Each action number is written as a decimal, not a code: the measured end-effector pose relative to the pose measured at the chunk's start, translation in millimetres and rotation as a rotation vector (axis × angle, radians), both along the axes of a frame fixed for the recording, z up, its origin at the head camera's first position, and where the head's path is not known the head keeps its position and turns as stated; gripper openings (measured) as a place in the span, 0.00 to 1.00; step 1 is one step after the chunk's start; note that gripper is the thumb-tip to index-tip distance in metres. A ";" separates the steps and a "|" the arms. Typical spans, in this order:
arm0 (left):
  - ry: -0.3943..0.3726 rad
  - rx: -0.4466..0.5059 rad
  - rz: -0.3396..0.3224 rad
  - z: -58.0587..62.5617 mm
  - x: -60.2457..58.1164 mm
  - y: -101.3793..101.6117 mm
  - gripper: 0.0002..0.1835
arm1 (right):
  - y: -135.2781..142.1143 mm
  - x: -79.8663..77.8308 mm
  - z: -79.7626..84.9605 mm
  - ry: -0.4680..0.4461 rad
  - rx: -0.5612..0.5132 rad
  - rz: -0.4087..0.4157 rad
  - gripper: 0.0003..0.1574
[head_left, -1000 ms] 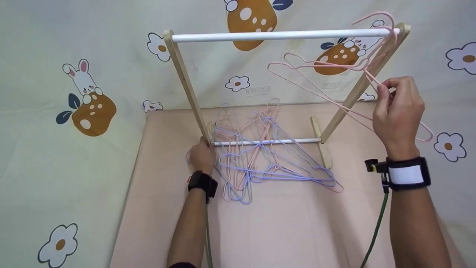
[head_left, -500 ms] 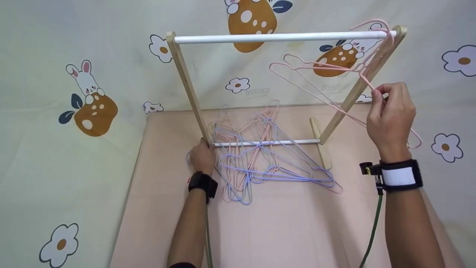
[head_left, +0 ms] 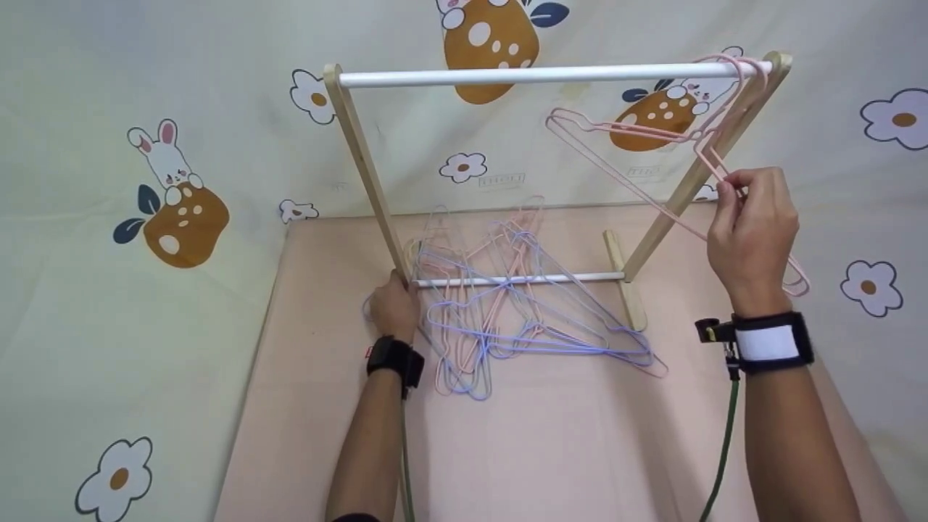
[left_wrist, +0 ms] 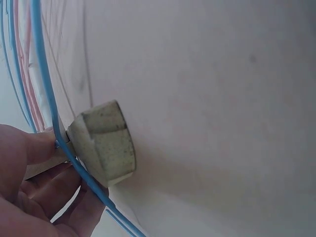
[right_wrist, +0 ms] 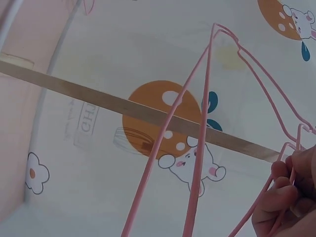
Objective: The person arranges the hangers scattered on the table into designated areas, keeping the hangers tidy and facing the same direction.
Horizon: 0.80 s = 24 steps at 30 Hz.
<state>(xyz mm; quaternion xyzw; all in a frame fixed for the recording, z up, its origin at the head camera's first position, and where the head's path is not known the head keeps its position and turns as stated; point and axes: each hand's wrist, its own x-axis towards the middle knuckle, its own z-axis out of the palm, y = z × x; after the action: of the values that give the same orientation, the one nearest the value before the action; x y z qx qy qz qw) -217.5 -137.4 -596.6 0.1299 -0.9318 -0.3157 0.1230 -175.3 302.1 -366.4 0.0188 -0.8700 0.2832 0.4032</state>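
My right hand (head_left: 757, 235) pinches a pink hanger by its near shoulder, thumb and fingers closed on the wire. The hanger's hook lies over the white top rod (head_left: 536, 74) at its right end, close beside a second pink hanger (right_wrist: 200, 143). In the right wrist view both hangers run nearly side by side past the fingers. Low on the left, my left hand (head_left: 394, 308) grips the foot of the rack's left wooden post (head_left: 366, 163). In the left wrist view a wooden end piece (left_wrist: 106, 143) sticks out past the fingers, and a blue hanger wire (left_wrist: 43, 64) crosses them.
A tangled heap of blue and pink hangers (head_left: 616, 352) lies around the lower white rod (head_left: 580, 276). The right wooden post (head_left: 670, 196) stands on a wooden foot (head_left: 634, 308). Patterned cloth (head_left: 239, 348) hangs behind and at both sides of the pink surface (head_left: 536, 442).
My right hand has moved left and a little down with the pink hanger, whose hook has come down onto the top rod. The hangers' far ends have drawn together. My left hand stays put.
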 end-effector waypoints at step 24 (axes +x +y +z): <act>-0.038 0.012 -0.004 1.7 1.7 -0.1 0.13 | 7.9 -2.9 -5.1 0.041 0.036 -0.087 0.21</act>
<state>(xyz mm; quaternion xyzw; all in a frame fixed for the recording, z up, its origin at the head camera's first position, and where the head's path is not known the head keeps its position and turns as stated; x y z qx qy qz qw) -215.8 -137.5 -594.9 0.1348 -0.9323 -0.3191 0.1037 -178.1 310.0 -371.4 -0.0061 -0.8665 0.2493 0.4323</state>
